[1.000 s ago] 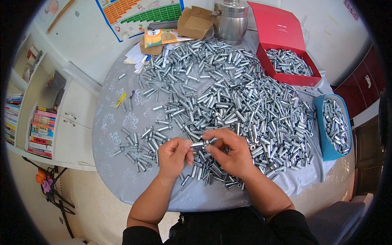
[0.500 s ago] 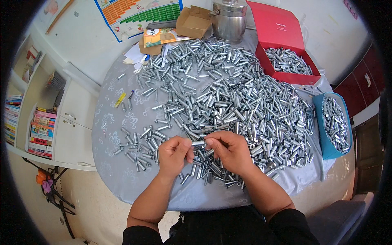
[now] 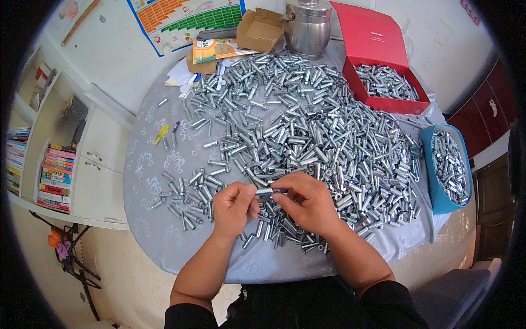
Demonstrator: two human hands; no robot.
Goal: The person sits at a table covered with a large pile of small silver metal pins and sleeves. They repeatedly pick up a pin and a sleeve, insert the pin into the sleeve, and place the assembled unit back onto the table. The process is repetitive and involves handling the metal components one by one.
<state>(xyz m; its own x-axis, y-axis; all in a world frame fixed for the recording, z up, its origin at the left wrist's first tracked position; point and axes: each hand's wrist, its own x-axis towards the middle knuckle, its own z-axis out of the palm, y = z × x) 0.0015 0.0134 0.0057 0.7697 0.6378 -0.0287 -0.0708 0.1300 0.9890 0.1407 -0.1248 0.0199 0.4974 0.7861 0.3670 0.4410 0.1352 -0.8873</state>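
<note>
A: What has just changed?
B: Mainly the right hand; half a second ago its thumb and forefinger came together at the end of the metal cylinder; now the fingers curl over that end, with the thumb lower.
A: And the left hand?
B: Unchanged; its thumb and bent forefinger are clamped on the cylinder's left part, holding it nearly level.
A: Is the right one clamped too?
B: I cannot tell; its fingertips are at the right end, but the contact is too small to read.
A: Where is the piece?
B: Between both hands, in front of the near edge of the heap of metal pieces on the tabletop; the red box and blue bin stand to the right.
A: What does the change mean?
B: My judgement: the left steadies; the right works that end.
</note>
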